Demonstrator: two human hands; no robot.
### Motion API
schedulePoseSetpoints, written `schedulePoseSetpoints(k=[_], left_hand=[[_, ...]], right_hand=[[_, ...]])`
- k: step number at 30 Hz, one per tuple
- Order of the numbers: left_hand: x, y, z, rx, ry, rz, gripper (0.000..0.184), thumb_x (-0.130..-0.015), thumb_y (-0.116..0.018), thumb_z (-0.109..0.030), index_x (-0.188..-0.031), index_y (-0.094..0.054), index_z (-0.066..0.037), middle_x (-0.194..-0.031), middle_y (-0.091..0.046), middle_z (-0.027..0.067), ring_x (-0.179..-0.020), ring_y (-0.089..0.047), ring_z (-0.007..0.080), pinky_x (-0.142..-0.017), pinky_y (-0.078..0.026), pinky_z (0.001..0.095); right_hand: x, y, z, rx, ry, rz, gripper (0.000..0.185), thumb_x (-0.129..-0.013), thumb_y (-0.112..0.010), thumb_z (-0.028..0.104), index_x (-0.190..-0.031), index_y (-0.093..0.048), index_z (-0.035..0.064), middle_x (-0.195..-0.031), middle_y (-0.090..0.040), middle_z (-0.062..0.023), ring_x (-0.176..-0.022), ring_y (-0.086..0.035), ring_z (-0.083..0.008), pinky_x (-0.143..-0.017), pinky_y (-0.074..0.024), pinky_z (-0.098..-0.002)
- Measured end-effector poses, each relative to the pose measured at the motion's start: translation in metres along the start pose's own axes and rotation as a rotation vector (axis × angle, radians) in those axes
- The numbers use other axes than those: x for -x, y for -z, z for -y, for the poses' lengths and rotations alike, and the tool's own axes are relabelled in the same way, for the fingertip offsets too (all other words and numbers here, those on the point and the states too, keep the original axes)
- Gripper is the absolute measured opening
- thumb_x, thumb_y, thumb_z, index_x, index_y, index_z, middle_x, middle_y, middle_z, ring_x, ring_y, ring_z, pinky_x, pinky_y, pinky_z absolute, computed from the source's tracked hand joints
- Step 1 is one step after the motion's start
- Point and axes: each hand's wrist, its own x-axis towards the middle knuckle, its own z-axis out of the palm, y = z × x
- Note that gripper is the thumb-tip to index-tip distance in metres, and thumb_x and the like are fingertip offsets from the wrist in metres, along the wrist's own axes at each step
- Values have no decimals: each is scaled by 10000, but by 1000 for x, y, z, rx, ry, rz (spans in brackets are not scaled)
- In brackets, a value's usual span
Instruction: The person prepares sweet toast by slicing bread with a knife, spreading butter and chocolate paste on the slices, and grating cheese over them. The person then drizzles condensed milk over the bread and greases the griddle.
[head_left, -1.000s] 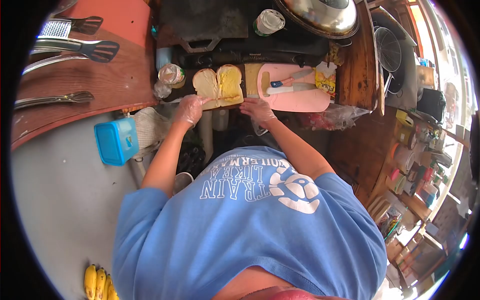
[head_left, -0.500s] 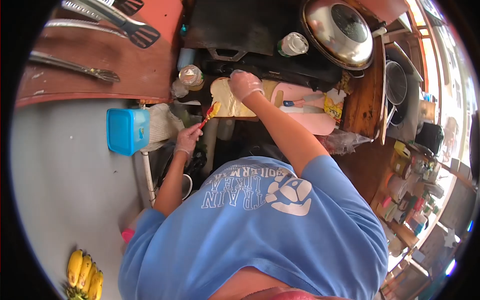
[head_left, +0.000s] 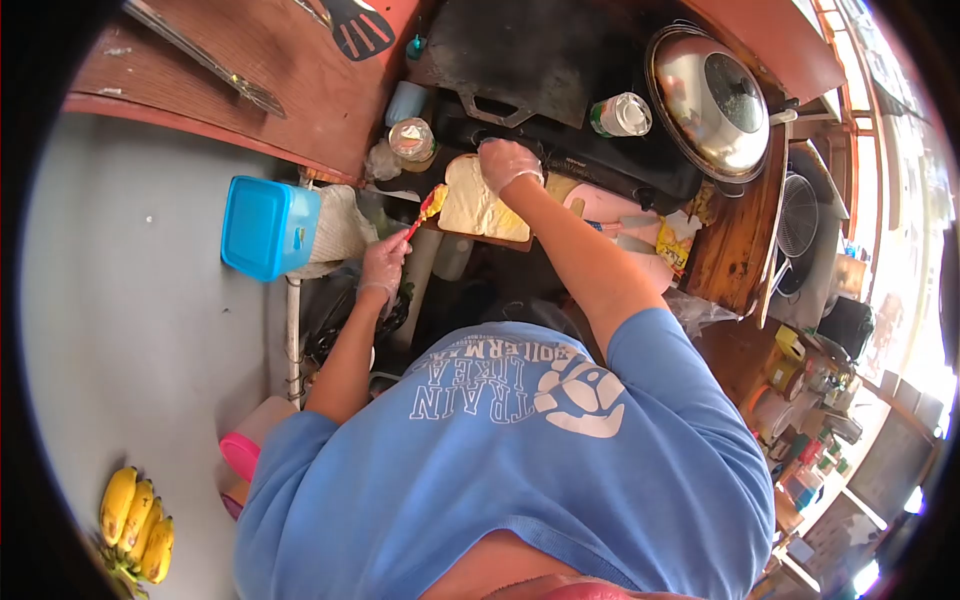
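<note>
My left hand [head_left: 382, 266], in a clear plastic glove, grips a red spreader [head_left: 414, 229] whose blade is coated with yellow spread. The blade is beside the left edge of the bread slices [head_left: 466, 207], which lie side by side on a brown board [head_left: 515, 243] and have a pale yellow coating. My right hand [head_left: 511, 166], gloved too, is closed at the far edge of the right-hand slice; its fingertips are partly hidden. A lidded jar [head_left: 411, 140] stands just beyond the bread on the left.
A black griddle [head_left: 500, 60] is at the back, with a can [head_left: 622, 115] and a lidded pan [head_left: 709, 90] to its right. A pink board [head_left: 600, 205] holds utensils and a yellow packet [head_left: 675, 238]. At left are a blue container [head_left: 262, 228] and bananas [head_left: 137, 522].
The view has shifted, so the surroundings appear moved and slightly turned. My left hand still holds the spreader beside the bread, and my right hand stays at the slice's far edge.
</note>
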Motion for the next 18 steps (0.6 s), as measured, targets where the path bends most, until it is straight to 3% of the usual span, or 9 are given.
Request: schedulePoseSetpoints(k=[4,10,12,18], left_hand=[[-15,-4,1,8,-74,-11,345,-1013,-605,-185,-1333,-671,-75,-878,-686,-16,-707,-528,64,-686,-475,231],[-7,-11,-20,-75,1,-3,332,-999,-619,-180,-1314,-691,-103,-865,-689,-9,-712,-538,59,-690,-468,238],[3,-15,-30,-39,55,-2,325,-975,-604,-63,-1285,-693,-30,-879,-650,-25,-767,-547,81,-715,-441,228],[-2,-14,-8,-56,-20,-22,325,-961,-581,-25,-1261,-707,-24,-859,-634,-33,-726,-532,77,-679,-427,226]], right_hand=[[4,3,1,-5,-8,3,284,-952,-507,142,-1051,-758,54,-1128,-727,-194,-1058,-713,-360,-902,-581,-444],[3,3,-4,-24,-29,51,298,-947,-508,143,-1084,-755,48,-1162,-718,-202,-1092,-702,-359,-925,-571,-438],[3,4,-5,-28,-39,61,302,-944,-510,141,-1094,-754,47,-1169,-716,-203,-1100,-699,-359,-929,-569,-438],[8,12,-4,-46,-27,55,309,-941,-515,158,-1101,-753,45,-1172,-717,-197,-1117,-691,-360,-938,-565,-439]])
